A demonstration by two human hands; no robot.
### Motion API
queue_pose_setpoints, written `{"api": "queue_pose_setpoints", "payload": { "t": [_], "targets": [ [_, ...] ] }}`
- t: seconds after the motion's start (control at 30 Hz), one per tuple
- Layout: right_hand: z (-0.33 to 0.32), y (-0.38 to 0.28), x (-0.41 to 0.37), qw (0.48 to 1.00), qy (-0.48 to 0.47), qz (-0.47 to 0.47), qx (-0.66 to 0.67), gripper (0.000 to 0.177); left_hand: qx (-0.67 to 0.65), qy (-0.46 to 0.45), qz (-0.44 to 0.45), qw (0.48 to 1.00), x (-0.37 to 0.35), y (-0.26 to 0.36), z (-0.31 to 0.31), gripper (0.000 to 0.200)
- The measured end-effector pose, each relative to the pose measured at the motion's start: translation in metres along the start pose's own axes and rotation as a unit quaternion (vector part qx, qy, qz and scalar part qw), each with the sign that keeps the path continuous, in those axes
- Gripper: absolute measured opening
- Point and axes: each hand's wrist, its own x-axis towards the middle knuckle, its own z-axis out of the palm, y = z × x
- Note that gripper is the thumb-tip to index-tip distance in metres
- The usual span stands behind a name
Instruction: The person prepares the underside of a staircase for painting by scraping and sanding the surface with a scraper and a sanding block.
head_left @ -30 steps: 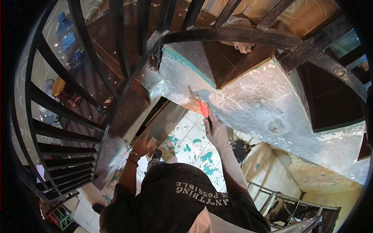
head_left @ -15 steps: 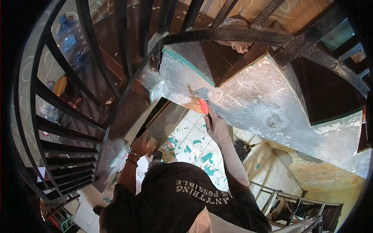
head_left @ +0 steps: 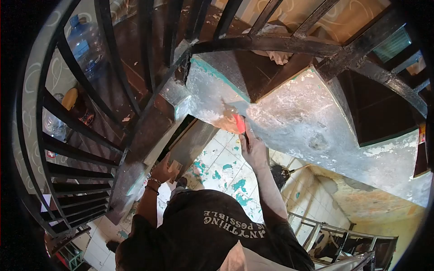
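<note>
My right hand (head_left: pixel 254 151) is closed around the handle of a scraper (head_left: pixel 239 123), red toward its blade and dark lower down. Its grey blade is against the side wall of the staircase (head_left: pixel 289 119), beside a brownish bare patch. That wall is mottled grey and white, with strips of turquoise paint along the step edges. Lower left, my left hand (head_left: pixel 163 170), with a beaded bracelet at the wrist, grips the edge of a brown wooden board (head_left: pixel 192 143) next to a dark gap. Some of its fingertips are hard to make out.
Dark metal railings (head_left: pixel 77 81) curve around the left and top. Behind them stand a large blue water bottle (head_left: pixel 86 45) and a small drum (head_left: pixel 74 106). Turquoise paint flakes (head_left: pixel 240 183) litter the white tiled floor. A dark broom head (head_left: pixel 279 175) and a metal frame (head_left: pixel 339 237) are at right.
My right hand and the scraper have shifted very slightly along the wall. My left hand has moved a little on the board. The view is otherwise nearly the same.
</note>
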Motion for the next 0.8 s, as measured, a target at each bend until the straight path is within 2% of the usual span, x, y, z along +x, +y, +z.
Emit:
{"api": "queue_pose_setpoints", "payload": {
  "t": [0.03, 0.07, 0.13, 0.17, 0.23, 0.3, 0.37, 0.43, 0.57, 0.67, 0.77, 0.8],
  "targets": [
    [-0.002, -0.003, -0.002, 0.994, -0.051, 0.094, 0.034, 0.060, -0.005, 0.009, 0.017, 1.000, 0.000, -0.002, 0.002, 0.107],
    [0.002, 0.002, -0.004, 0.994, -0.050, 0.096, 0.033, 0.060, -0.009, 0.019, 0.036, 0.999, 0.002, -0.004, 0.003, 0.107],
    [0.009, 0.012, -0.002, 0.999, -0.049, -0.005, -0.014, 0.059, -0.011, 0.017, 0.031, 0.999, 0.001, 0.002, -0.001, 0.107],
    [0.012, 0.016, -0.004, 0.999, -0.051, -0.007, -0.014, 0.059, -0.014, 0.013, 0.024, 1.000, 0.000, 0.003, -0.001, 0.106],
    [0.006, 0.007, -0.001, 0.995, -0.055, 0.076, 0.030, 0.060, -0.011, 0.028, 0.036, 0.999, 0.005, -0.006, 0.008, 0.105],
    [0.012, 0.012, -0.002, 0.997, -0.063, 0.049, -0.004, 0.061, -0.003, 0.039, 0.050, 0.998, 0.005, -0.009, 0.011, 0.104],
    [0.014, 0.015, -0.002, 0.997, -0.070, 0.018, -0.039, 0.061, -0.010, 0.013, 0.029, 0.999, 0.005, -0.004, 0.007, 0.103],
    [0.010, 0.007, -0.003, 1.000, -0.012, 0.009, -0.008, 0.061, -0.013, 0.021, 0.027, 0.999, 0.003, -0.001, 0.005, 0.103],
    [0.017, 0.014, -0.005, 0.998, -0.045, 0.007, -0.039, 0.061, -0.006, 0.011, 0.022, 1.000, 0.004, -0.004, 0.006, 0.104],
    [0.018, 0.011, -0.007, 1.000, -0.018, 0.016, 0.014, 0.060, -0.022, 0.001, -0.013, 1.000, -0.003, 0.009, -0.004, 0.105],
    [0.022, 0.012, -0.012, 0.996, -0.043, 0.074, 0.017, 0.057, 0.001, 0.015, 0.016, 1.000, 0.001, -0.001, 0.004, 0.106],
    [0.026, 0.016, -0.015, 0.991, -0.071, 0.088, 0.077, 0.055, 0.004, 0.016, 0.018, 1.000, 0.001, 0.003, -0.001, 0.106]
  ]
}}
